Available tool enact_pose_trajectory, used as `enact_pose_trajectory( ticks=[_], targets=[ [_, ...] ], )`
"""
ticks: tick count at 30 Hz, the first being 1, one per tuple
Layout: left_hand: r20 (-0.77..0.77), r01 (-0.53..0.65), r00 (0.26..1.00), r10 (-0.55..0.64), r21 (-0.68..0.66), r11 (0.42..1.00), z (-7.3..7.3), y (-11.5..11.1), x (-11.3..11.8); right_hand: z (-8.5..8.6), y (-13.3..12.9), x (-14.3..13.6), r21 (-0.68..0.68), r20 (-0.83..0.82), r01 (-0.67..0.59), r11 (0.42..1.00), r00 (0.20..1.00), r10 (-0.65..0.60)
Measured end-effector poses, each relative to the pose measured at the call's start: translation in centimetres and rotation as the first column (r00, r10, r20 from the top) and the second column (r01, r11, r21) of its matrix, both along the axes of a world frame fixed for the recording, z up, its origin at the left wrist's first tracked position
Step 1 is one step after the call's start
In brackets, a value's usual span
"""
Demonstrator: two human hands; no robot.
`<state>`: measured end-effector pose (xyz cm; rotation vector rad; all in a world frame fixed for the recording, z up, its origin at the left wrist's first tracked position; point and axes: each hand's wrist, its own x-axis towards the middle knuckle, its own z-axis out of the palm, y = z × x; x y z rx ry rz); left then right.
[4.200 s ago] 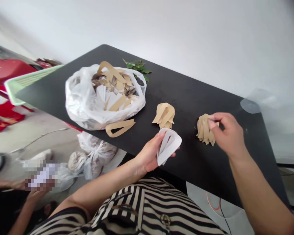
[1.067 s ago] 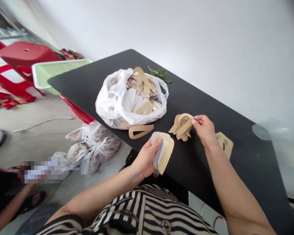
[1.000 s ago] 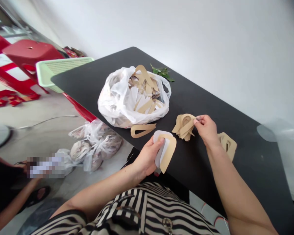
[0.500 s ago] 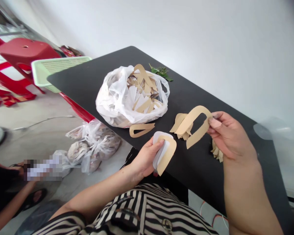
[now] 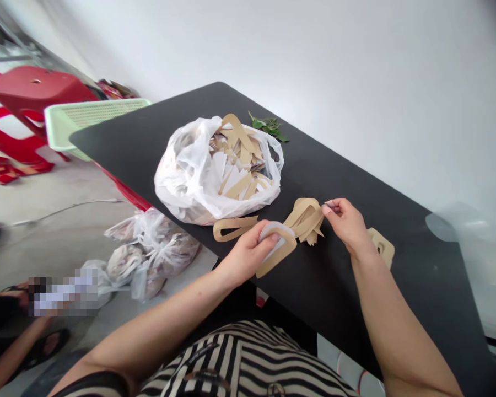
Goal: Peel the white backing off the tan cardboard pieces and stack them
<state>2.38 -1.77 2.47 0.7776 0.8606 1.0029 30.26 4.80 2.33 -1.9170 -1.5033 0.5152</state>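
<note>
- A matte black table (image 5: 334,171) with smooth, rounded corners stands against a plain pale wall (image 5: 355,82)
- On it slumps a crinkled, semi-translucent white plastic bag (image 5: 182,187), open at the top, stuffed with a jumble of tan and white curved strips (image 5: 242,151), thin and flat like paper or card
- One loose tan, narrow, flat looped strip (image 5: 233,222) lies at the table edge, just beside the bag
- A fanned pile of tan, flat, curved strips (image 5: 303,212) with pointed ends rests on the table between the two hands
- A tan, rounded stack of flat pieces (image 5: 386,251) is partly hidden behind the right wrist
- Crumpled dark-green leaves (image 5: 270,128) lie beyond the bag
- The left hand (image 5: 248,253) is closed, its thumb pressing down on a small stack of white and tan, round-cornered flat pieces (image 5: 281,255), held near the table's front edge
- The right hand (image 5: 344,221) is well apart from the left, fingers curled and thumb close to the index finger, at the right edge of the fanned pile; whether it pinches a strip, I cannot tell
</note>
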Motion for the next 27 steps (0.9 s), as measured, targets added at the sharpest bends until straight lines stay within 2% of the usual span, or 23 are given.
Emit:
enact_pose_trajectory(
  ticks=[2,7,12,19,24,27],
  targets=[
    [-0.110,0.068,0.992,-0.057,0.100,0.993,0.5,1.7,0.0,0.4,-0.1,-0.1,-0.006,-0.006,-0.017,1.000,1.000,0.017],
    [-0.202,0.140,0.972,-0.115,0.112,0.984,0.9,4.6,1.3,0.0,0.0,-0.1,-0.031,-0.111,-0.082,0.996,0.991,0.078],
    [-0.196,0.223,0.962,-0.191,0.153,0.963,0.2,5.5,2.7,-0.3,0.9,-0.2,-0.044,-0.141,-0.166,0.985,0.977,0.158],
    [-0.324,0.281,0.920,-0.219,0.159,0.946,0.0,6.4,3.1,0.3,1.4,0.0,-0.155,-0.313,-0.260,0.953,0.928,0.203],
    [-0.206,0.180,0.966,-0.155,0.112,0.977,0.6,7.1,2.5,2.3,0.7,0.2,-0.217,-0.464,-0.343,0.914,0.860,0.212],
    [-0.128,0.230,0.967,-0.218,0.082,0.970,1.5,7.4,1.9,4.3,0.0,-0.1,-0.223,-0.557,-0.416,0.882,0.797,0.235]
  ],
)
